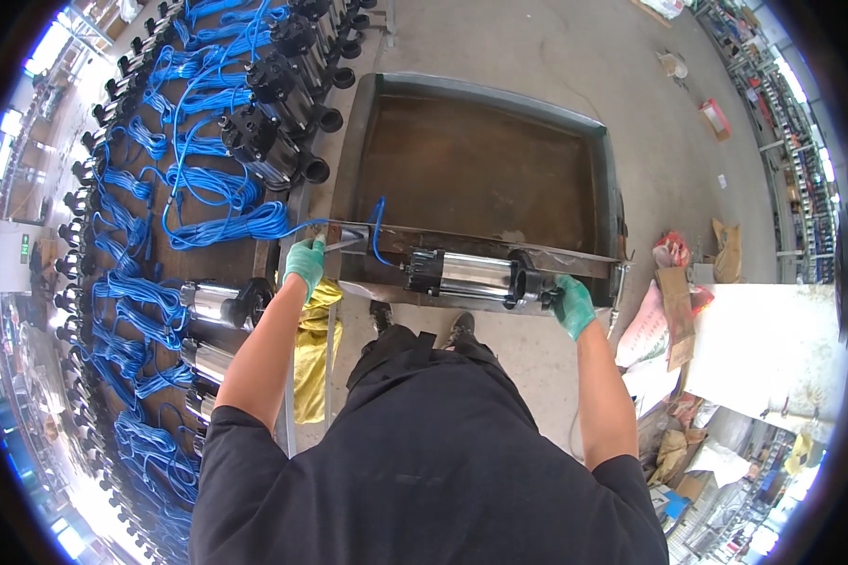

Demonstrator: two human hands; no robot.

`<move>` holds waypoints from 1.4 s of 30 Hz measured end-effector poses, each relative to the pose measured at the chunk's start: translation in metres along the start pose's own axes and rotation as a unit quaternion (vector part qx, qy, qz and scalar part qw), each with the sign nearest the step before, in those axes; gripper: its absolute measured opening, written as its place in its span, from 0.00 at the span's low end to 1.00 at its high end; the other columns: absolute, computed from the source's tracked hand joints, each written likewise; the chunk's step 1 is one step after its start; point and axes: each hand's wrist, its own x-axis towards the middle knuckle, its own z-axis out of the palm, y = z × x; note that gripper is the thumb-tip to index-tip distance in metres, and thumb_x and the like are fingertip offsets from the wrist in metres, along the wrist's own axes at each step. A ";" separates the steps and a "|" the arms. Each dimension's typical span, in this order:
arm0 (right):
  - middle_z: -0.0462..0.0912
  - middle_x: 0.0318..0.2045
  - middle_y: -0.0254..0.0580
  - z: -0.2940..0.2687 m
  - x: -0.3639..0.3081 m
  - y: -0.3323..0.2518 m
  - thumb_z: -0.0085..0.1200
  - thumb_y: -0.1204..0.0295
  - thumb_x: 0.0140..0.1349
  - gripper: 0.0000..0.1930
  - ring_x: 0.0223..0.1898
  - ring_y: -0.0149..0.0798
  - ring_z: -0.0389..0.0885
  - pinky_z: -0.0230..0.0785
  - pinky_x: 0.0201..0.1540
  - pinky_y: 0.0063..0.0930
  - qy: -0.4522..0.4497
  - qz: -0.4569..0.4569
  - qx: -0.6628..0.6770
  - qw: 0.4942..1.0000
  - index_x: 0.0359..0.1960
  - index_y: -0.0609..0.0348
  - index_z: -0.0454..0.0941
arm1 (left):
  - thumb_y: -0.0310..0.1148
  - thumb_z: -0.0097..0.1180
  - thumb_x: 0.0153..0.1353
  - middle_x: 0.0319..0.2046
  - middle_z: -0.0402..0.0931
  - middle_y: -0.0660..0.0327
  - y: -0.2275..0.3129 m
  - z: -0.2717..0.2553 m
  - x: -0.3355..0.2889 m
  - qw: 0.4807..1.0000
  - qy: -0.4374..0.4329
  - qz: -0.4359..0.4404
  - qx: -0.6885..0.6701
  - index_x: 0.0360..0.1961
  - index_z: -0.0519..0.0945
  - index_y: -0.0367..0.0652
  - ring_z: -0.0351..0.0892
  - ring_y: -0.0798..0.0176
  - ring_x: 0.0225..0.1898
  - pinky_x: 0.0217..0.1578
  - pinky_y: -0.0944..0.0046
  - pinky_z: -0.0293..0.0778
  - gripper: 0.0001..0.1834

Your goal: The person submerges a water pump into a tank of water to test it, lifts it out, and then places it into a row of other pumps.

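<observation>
A steel-bodied pump with black end fittings lies sideways along the near edge of a rectangular metal tank. The view does not make clear how much of its weight the edge carries. The right hand, in a green glove, closes around the black fitting at the pump's right end. The left hand, also in a green glove, is at the tank's near left corner, its fingers drawn together beside a flat metal bracket; whether it pinches the bracket or anything else, I cannot tell.

A blue cable rises from the pump's left end, loops over the tank's near edge and runs left past the left hand, toward a bundled blue coil. That coil lies on a brown tabletop that fills the left side, crowded with more coils and many similar pumps. At its far right edge is a row of black-ended pumps, round black openings facing the tank; nearer, other steel pumps lie on their sides.

The tank has a grey rim and a brown interior. A shiny yellow cloth hangs below the left forearm. The person, in a black short-sleeved top, stands at the tank's near side. To the right are a printed sack, a strip of cardboard and a large white panel; farther off, a red-and-white box lies on the concrete floor.
</observation>
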 end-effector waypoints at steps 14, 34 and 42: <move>0.83 0.46 0.54 0.000 -0.020 0.003 0.52 0.77 0.61 0.15 0.44 0.58 0.82 0.76 0.47 0.45 0.020 -0.267 -0.710 0.652 0.50 0.56 0.78 | 0.30 0.57 0.69 0.29 0.76 0.65 0.027 0.042 -0.024 0.982 0.019 0.111 -0.150 0.54 0.71 0.48 0.73 0.70 0.21 0.20 0.67 0.72 0.14; 0.83 0.45 0.64 -0.149 -0.002 -0.006 0.54 0.61 0.66 0.18 0.48 0.64 0.82 0.74 0.52 0.52 0.342 -0.078 -0.516 0.781 0.52 0.59 0.77 | 0.52 0.52 0.73 0.24 0.68 0.69 0.136 0.046 -0.143 0.892 -0.187 0.082 -0.402 0.37 0.78 0.46 0.61 0.74 0.19 0.21 0.70 0.59 0.20; 0.84 0.42 0.62 -0.032 -0.054 -0.024 0.48 0.55 0.72 0.19 0.48 0.62 0.82 0.74 0.50 0.55 0.253 -0.227 -0.557 0.758 0.50 0.58 0.77 | 0.52 0.47 0.75 0.36 0.73 0.65 0.188 0.091 -0.183 0.637 -0.415 0.050 -0.648 0.45 0.76 0.45 0.61 0.72 0.23 0.27 0.69 0.62 0.20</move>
